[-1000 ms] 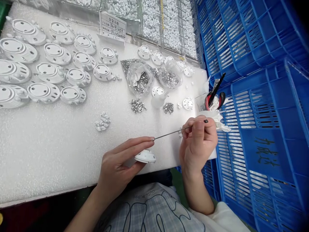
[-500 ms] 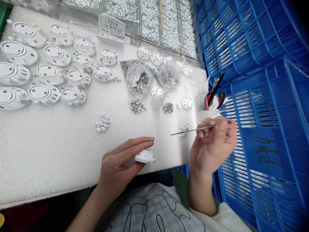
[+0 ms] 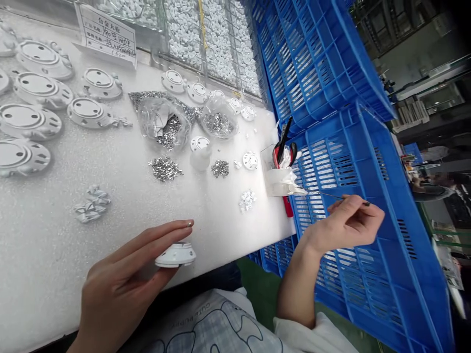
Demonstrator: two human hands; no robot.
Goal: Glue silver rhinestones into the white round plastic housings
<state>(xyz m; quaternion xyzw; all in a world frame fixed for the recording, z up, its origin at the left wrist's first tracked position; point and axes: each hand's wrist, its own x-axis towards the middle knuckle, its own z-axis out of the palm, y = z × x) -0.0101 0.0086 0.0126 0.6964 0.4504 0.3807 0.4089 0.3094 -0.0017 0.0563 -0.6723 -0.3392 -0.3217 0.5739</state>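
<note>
My left hand (image 3: 128,272) rests low over the foam-white worktop, its fingers and thumb closed round a small white disc-shaped plastic part (image 3: 176,255) that is held tilted. Off the table's right edge, my right hand (image 3: 346,223) pinches a thin metal rod (image 3: 328,195) with a dark end. The rod's far tip reaches the white bits at the mouth of a clear plastic container (image 3: 271,182); whether it touches them I cannot tell. Red-and-black handled pliers (image 3: 283,149) stand in that container. Closest to the held part lie two small piles of white pieces (image 3: 92,204), (image 3: 247,200).
Rows of white plastic discs (image 3: 27,120) lie at left. Bags of metal screws (image 3: 167,125), loose screw piles (image 3: 165,168) and a small translucent bottle (image 3: 200,158) stand mid-table. Behind are a handwritten card (image 3: 106,37) and bins of white parts (image 3: 191,49). Blue crates (image 3: 353,152) border the right.
My right hand has swung right with the rod, from above the table to beside the container. The view has turned right; my left hand still grips the disc-shaped part.
</note>
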